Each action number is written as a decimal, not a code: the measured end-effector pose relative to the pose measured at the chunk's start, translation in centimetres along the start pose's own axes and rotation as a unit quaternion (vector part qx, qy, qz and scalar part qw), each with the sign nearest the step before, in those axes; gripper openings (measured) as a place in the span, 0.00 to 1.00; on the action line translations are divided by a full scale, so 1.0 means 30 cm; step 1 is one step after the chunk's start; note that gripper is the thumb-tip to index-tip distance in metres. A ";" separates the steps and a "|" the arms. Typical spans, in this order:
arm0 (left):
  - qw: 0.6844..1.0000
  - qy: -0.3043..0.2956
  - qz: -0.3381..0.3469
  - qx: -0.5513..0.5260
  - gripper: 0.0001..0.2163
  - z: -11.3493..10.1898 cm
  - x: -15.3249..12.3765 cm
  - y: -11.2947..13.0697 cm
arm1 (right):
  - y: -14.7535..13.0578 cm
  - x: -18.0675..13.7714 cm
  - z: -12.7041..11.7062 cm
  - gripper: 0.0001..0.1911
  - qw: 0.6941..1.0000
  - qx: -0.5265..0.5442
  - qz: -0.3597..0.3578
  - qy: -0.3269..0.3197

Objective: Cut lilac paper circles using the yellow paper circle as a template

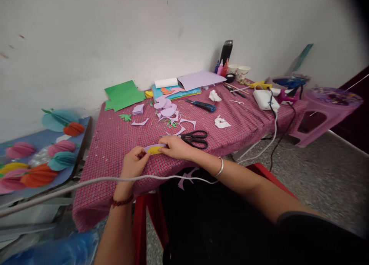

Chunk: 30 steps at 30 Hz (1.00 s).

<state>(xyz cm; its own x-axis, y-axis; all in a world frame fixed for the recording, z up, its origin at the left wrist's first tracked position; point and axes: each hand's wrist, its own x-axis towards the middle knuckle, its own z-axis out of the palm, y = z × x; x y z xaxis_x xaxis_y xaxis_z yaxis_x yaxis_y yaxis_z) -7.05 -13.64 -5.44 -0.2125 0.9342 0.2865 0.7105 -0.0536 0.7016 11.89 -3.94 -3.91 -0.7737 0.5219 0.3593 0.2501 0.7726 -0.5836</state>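
Between my two hands, at the front edge of the table, are a yellow paper piece (155, 150) and a purple paper piece (148, 147) lying against each other. My left hand (134, 162) pinches their left end. At the right end my right hand (175, 147) grips them between thumb and fingers. Black-handled scissors (196, 138) lie just beyond my right hand, their blades partly hidden by it. Cut purple paper circles (167, 109) and curved purple offcuts (188, 123) are scattered farther back. A small stack of purple paper (138, 109) sits to their left.
Green sheets (125, 95), a large purple sheet (201, 80), a utility knife (201, 105), crumpled tissues (221, 121) and a white power box (265, 100) lie on the checked tablecloth (98, 157). A white cable (109, 179) crosses before my left wrist. Paper ornaments (39, 175) cover a blue board at left.
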 end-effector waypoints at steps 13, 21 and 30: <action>1.000 -0.001 -0.006 -0.005 0.11 0.000 -0.008 0.022 | -0.009 -0.009 -0.005 0.04 1.000 0.007 0.005 0.014; 1.000 -0.003 -0.008 -0.009 0.10 0.000 -0.004 0.019 | -0.019 -0.015 -0.016 0.05 0.999 0.032 0.013 0.020; 0.998 0.001 -0.016 -0.065 0.11 0.002 -0.001 0.038 | -0.021 -0.016 -0.017 0.05 0.997 0.070 0.026 0.026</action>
<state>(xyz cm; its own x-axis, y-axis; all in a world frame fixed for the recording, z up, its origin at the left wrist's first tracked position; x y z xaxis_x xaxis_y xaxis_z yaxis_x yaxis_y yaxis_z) -6.19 -13.72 -4.69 -0.2350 0.9352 0.2649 0.6103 -0.0701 0.7891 12.39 -4.48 -3.36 -0.7305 0.5799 0.3608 0.2020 0.6881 -0.6969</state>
